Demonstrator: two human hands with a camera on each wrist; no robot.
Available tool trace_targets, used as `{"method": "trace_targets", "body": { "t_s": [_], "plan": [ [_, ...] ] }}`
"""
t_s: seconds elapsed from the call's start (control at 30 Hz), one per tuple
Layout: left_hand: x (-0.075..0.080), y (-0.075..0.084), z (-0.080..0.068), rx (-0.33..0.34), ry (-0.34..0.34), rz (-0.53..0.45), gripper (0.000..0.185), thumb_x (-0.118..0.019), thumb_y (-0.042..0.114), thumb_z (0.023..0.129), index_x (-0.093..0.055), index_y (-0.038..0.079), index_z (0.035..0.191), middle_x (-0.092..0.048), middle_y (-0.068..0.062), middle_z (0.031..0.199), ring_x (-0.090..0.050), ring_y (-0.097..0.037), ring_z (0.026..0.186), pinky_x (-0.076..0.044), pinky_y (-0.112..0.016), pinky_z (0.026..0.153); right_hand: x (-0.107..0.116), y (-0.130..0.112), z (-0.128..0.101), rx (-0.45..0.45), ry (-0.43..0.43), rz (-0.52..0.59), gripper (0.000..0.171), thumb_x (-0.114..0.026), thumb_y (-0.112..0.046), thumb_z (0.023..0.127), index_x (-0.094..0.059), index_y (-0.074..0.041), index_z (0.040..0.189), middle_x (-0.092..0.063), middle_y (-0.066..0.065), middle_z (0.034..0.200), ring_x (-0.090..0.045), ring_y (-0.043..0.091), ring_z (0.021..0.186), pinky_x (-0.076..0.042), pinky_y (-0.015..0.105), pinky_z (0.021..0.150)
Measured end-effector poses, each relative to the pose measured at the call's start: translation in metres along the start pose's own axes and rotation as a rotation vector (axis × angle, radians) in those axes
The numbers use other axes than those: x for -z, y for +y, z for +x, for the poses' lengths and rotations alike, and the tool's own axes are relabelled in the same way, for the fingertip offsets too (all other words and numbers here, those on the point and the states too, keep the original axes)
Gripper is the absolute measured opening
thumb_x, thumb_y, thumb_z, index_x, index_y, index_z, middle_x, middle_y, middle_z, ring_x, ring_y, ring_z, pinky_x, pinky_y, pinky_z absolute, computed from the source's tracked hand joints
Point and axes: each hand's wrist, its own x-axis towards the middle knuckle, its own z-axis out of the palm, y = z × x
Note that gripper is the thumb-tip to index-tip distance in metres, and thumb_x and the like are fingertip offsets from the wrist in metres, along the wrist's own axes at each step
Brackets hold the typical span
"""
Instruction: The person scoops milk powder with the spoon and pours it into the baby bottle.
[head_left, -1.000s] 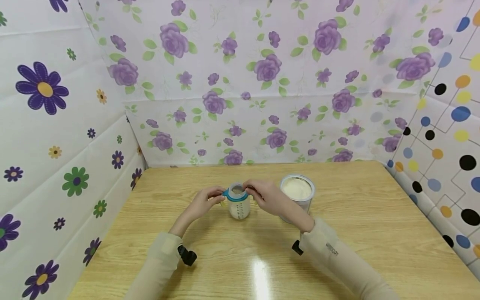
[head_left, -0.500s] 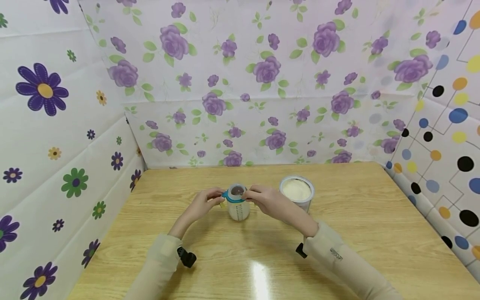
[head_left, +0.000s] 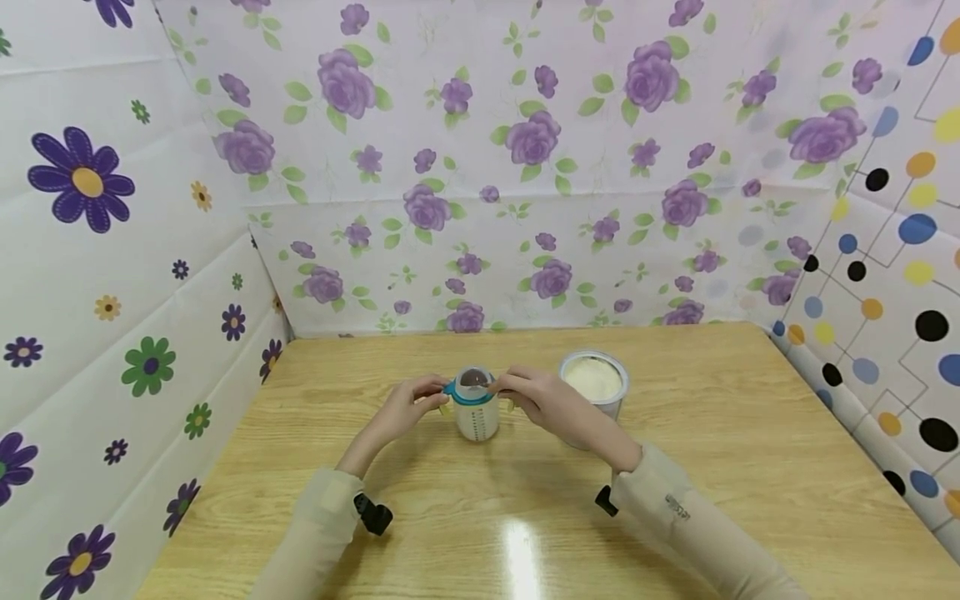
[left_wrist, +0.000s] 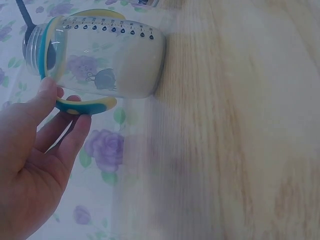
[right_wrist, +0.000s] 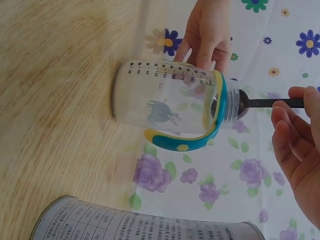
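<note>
Bottle (head_left: 477,412) stands on the bench (head_left: 705,433), some white powder already inside. Left hand (head_left: 403,410) has its fingers curled on the handle. Right hand (head_left: 542,398) pinches a scoop (right_wrist: 260,103) at the bottle's mouth. Beside it, the tin (head_left: 594,383) is open; no lid on the bottle yet.

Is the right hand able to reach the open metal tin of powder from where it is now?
Probably yes: the open metal tin stands just beside the right hand, nothing between them, though that hand holds a dark spoon.
</note>
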Motion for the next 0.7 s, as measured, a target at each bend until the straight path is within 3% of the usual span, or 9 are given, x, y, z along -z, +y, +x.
{"method": "trace_targets", "body": {
  "t_s": [0.37,0.57,0.7],
  "plan": [
    [0.0001,-0.0002,0.0001,-0.012,0.001,0.008,0.022,-0.059,0.021,0.097,-0.066,0.015,0.117,-0.068,-0.01,0.115,-0.065,-0.026,0.108,-0.057,-0.038,0.088,0.001,0.0049,0.0022,-0.04,0.136,0.177,0.016,-0.053,-0.002,0.098,-0.065,-0.005,0.108,-0.064,0.0,0.081,-0.053,0.007,0.063,-0.045,0.017,0.054],
    [0.0,0.0011,-0.0003,-0.006,0.0,0.003,0.021,-0.059,0.02,0.097,-0.066,0.015,0.116,-0.069,-0.011,0.115,-0.065,-0.026,0.107,-0.057,-0.037,0.087,0.0013,0.006,0.0045,-0.131,0.255,0.235,0.019,-0.049,0.001,0.099,-0.065,-0.005,0.107,-0.067,0.006,0.084,-0.059,0.017,0.062,-0.048,0.019,0.052],
    [-0.0003,0.0014,0.0001,-0.003,0.005,-0.004,0.022,-0.059,0.019,0.097,-0.066,0.013,0.117,-0.068,-0.012,0.116,-0.065,-0.028,0.109,-0.057,-0.039,0.088,0.0024,0.0057,0.0047,-0.244,0.301,0.308,0.019,-0.048,0.0,0.1,-0.065,-0.002,0.107,-0.067,0.01,0.084,-0.059,0.02,0.062,-0.046,0.021,0.05]
  ]
}}
